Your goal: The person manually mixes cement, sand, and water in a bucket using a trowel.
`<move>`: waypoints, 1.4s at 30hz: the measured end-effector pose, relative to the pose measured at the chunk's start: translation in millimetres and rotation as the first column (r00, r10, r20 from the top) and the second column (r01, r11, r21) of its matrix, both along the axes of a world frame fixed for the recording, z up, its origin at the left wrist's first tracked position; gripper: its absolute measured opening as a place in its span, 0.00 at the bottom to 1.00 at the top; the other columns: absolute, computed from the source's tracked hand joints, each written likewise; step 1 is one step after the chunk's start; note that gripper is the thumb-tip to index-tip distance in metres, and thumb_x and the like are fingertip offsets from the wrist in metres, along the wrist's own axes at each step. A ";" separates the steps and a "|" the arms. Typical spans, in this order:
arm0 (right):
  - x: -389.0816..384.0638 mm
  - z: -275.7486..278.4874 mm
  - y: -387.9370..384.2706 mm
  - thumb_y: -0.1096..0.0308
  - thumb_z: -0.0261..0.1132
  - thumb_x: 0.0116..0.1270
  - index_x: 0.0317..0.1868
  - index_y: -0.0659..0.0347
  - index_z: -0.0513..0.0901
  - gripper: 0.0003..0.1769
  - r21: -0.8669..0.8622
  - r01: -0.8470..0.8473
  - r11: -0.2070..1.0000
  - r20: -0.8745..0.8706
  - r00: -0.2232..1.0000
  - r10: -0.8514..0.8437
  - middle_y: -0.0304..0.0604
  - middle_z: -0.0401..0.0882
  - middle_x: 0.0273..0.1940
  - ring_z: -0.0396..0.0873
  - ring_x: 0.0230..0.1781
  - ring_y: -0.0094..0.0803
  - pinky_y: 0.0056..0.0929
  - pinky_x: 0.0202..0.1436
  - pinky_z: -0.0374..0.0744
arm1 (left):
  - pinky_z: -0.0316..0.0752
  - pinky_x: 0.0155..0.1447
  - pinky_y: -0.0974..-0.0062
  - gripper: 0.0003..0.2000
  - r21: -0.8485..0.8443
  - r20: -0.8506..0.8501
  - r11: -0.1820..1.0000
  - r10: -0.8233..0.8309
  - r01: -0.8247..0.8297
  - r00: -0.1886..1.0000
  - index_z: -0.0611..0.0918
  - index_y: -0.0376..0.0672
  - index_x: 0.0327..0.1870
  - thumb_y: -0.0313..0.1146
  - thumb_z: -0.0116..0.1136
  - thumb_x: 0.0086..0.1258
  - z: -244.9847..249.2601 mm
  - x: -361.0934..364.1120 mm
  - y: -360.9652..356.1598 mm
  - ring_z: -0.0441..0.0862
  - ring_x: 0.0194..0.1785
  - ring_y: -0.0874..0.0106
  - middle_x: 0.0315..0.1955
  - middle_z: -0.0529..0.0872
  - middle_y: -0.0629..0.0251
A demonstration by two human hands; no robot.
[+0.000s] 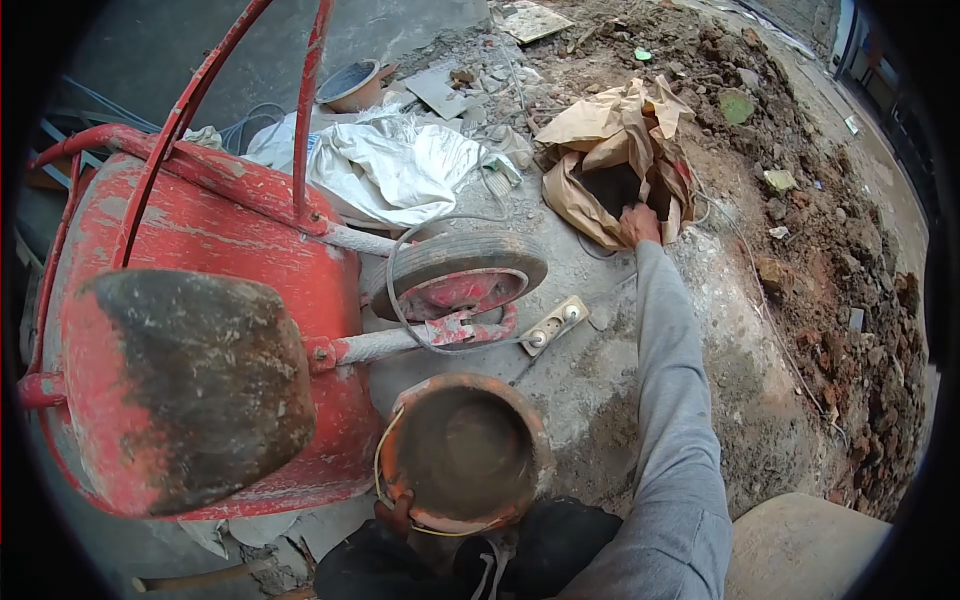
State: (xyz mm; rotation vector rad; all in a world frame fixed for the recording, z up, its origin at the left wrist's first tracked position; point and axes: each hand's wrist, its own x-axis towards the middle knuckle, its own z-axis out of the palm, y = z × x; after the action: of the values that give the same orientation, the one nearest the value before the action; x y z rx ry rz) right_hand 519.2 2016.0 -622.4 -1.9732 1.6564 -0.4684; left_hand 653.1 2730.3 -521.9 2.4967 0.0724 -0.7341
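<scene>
An orange bucket (545, 455) with a thin yellowish handle stands at my feet, its inside coated grey-brown. On its near left rim is my left hand (397, 512), fingers closed over the edge. My right arm reaches far forward to a crumpled brown paper bag (575, 205), which stands with its top torn wide. At the bag's near edge, my right hand (640, 224) is closed on the paper, its fingertips partly hidden inside. The bag's interior is dark, and I cannot make out its contents.
A red wheelbarrow (230, 225) lies overturned on the left, its wheel (455, 270) towards the middle. A power strip (555, 325) with a cable lies between bucket and bag. White sacks (390, 165) and a small bucket (352, 90) are behind. Soil and rubble (850, 260) line the right.
</scene>
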 end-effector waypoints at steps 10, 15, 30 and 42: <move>35.3 22.2 28.9 0.57 0.56 0.68 0.46 0.69 0.81 0.21 -0.007 0.154 0.988 0.210 0.966 -0.149 0.70 0.80 0.49 0.79 0.55 0.62 0.51 0.60 0.76 | 0.66 0.64 0.60 0.41 0.096 -0.032 0.995 0.016 -0.013 0.999 0.69 0.21 0.58 0.55 0.64 0.60 32.7 -9.1 -27.2 0.76 0.58 0.49 0.52 0.78 0.38; 48.8 6.2 6.8 0.55 0.57 0.69 0.45 0.70 0.81 0.22 0.089 0.338 0.937 0.347 0.871 -0.348 0.67 0.81 0.51 0.78 0.55 0.62 0.49 0.60 0.75 | 0.65 0.66 0.59 0.41 0.123 -0.028 0.992 -0.022 0.025 0.999 0.69 0.21 0.58 0.55 0.64 0.60 28.5 -7.7 -24.9 0.76 0.59 0.50 0.54 0.78 0.38; -5.7 -17.0 15.8 0.51 0.57 0.74 0.48 0.57 0.79 0.18 0.716 -0.289 0.635 0.560 0.781 -0.276 0.36 0.73 0.23 0.68 0.13 0.22 0.21 0.12 0.68 | 0.66 0.65 0.60 0.41 0.282 -0.013 0.959 0.018 -0.013 1.000 0.70 0.24 0.60 0.56 0.65 0.58 -19.0 14.5 9.7 0.76 0.59 0.49 0.54 0.79 0.39; 14.6 -6.0 20.0 0.55 0.54 0.76 0.38 0.56 0.70 0.13 0.829 -0.426 0.363 0.549 0.493 -0.675 0.38 0.74 0.24 0.64 0.10 0.19 0.14 0.07 0.64 | 0.61 0.69 0.61 0.43 0.282 -0.036 0.959 0.036 -0.024 0.999 0.69 0.27 0.64 0.56 0.65 0.57 14.5 2.6 -20.7 0.69 0.66 0.51 0.62 0.73 0.43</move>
State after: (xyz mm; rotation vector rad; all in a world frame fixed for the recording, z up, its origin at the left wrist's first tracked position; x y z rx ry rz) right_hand 533.8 2036.0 -628.3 -0.4068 0.9247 -0.3329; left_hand 655.7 2709.6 -507.4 2.7427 0.2452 -0.8105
